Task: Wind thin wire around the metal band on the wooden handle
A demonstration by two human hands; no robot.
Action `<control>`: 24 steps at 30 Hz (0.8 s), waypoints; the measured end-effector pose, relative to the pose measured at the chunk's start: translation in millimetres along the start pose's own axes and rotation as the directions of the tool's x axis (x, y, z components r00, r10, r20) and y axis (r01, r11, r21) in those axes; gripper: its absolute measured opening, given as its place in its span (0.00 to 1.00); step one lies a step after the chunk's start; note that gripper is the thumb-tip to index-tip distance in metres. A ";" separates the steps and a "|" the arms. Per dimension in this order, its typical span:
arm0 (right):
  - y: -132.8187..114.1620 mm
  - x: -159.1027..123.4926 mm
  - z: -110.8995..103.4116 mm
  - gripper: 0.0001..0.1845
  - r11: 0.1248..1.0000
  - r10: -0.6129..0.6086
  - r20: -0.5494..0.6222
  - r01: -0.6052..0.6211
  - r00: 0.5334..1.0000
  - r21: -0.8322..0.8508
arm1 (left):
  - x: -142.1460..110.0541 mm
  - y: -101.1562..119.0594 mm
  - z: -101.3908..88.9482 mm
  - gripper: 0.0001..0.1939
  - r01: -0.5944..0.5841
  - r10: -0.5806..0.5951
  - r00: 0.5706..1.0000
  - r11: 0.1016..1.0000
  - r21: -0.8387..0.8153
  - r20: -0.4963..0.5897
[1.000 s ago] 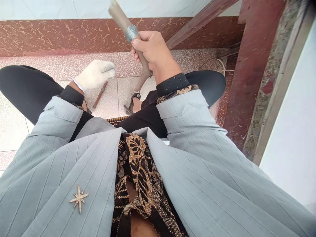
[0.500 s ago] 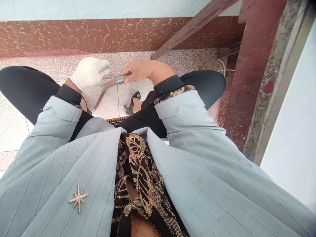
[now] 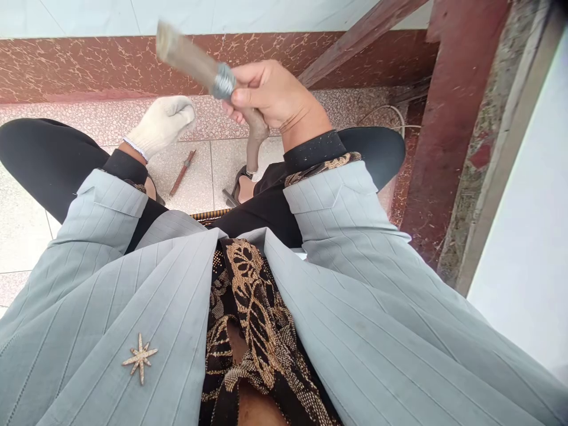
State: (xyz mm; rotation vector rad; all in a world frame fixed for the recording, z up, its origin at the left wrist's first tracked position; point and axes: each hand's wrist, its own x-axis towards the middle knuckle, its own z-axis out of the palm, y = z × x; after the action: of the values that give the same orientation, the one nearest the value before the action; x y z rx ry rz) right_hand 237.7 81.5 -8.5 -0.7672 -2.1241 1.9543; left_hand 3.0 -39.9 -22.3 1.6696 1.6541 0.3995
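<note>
In my bare right hand [image 3: 277,97] is a wooden stick bound with wire [image 3: 190,59]. My fingers close round it just behind the silvery wire binding. Its blunt, thicker end points up and left and is blurred, while a thinner bent end shows below my palm. My left hand [image 3: 162,125] wears a white knitted glove and is closed, its fingers curled at the lower left of the raised stick. Whatever those fingers hold, if anything, is hidden. On the floor tiles below lies a short reddish-brown stick [image 3: 182,173].
A tiled wall with a brown marbled band [image 3: 110,68] runs ahead of my knees. A slanting wooden leg [image 3: 350,41] and a reddish wooden post [image 3: 448,142] stand at right. A pale cable [image 3: 402,118] curves near the post. My shoe [image 3: 242,177] rests on the floor.
My right hand has lifted the wire-bound stick up from near the floor, its blunt end swinging from lower left to upper left. My gloved left hand has barely moved.
</note>
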 end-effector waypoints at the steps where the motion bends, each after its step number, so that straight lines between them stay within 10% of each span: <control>1: 2.2 1.3 -1.2 0.33 1.000 -0.023 -0.105 0.023 0.994 0.004 | 0.3 0.8 1.4 0.20 0.002 -0.002 1.000 1.000 -0.011 -0.010; 6: 24.9 18.3 -3.2 0.45 0.980 0.106 -0.336 -0.155 0.936 -0.123 | 2.7 4.0 9.1 0.18 -0.059 0.057 0.998 0.994 0.092 0.022; 10: 44.9 28.2 0.9 0.30 0.826 0.174 -0.389 -0.349 0.905 -0.442 | 1.7 4.8 13.4 0.19 -0.111 0.085 0.988 0.972 0.207 0.126; 16: 64.9 32.7 2.2 0.17 0.776 0.296 -0.120 -0.312 0.948 -0.549 | -1.1 7.9 7.5 0.20 -0.038 -0.005 0.992 0.943 0.329 0.129; 24: 20.6 19.9 9.8 0.11 0.795 0.572 0.240 -0.459 0.784 -0.396 | 0.5 -0.7 -7.4 0.18 -0.031 0.020 0.999 0.958 0.284 0.039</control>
State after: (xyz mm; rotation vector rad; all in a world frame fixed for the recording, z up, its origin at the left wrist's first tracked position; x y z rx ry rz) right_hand 221.7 82.5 -34.2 -1.2775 -2.7211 2.1545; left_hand -2.4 -37.4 -17.9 1.8968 1.7288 0.1460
